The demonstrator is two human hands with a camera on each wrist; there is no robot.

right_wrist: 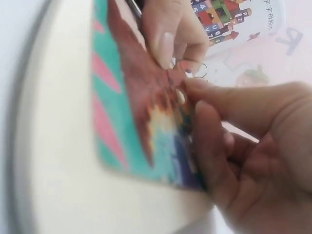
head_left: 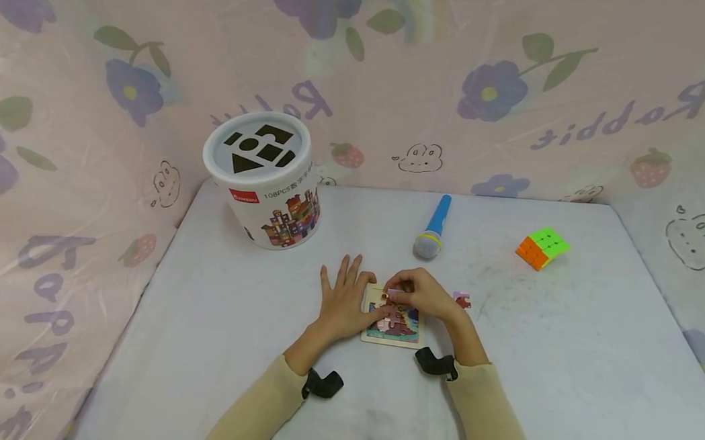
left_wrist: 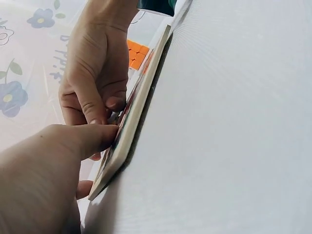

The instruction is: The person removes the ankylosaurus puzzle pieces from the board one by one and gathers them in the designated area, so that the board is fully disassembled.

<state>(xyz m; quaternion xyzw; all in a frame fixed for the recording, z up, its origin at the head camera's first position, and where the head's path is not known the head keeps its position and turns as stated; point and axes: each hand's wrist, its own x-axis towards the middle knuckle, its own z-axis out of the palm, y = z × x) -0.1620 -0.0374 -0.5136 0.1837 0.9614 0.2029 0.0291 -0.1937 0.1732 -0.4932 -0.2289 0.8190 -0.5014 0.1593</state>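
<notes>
A small wooden jigsaw puzzle (head_left: 393, 327) with a colourful picture in a pale frame lies on the table before me. My left hand (head_left: 344, 307) rests at its left side with several fingers spread on the table; its thumb presses on the picture. At the board's upper part, my right hand (head_left: 423, 293) pinches a puzzle piece (head_left: 393, 293) between thumb and forefinger, the piece mostly covered by the fingers. Just right of the right hand lies a loose puzzle piece (head_left: 461, 299). In the left wrist view the puzzle's pale edge (left_wrist: 131, 131) shows side-on.
A white bucket (head_left: 264, 181) with a shape-cutout lid stands at the back left. Behind the puzzle lies a blue toy microphone (head_left: 435, 228). A green and orange puzzle cube (head_left: 542, 248) sits at the right. Patterned cloth (head_left: 396, 95) hangs behind the white table (head_left: 212, 332).
</notes>
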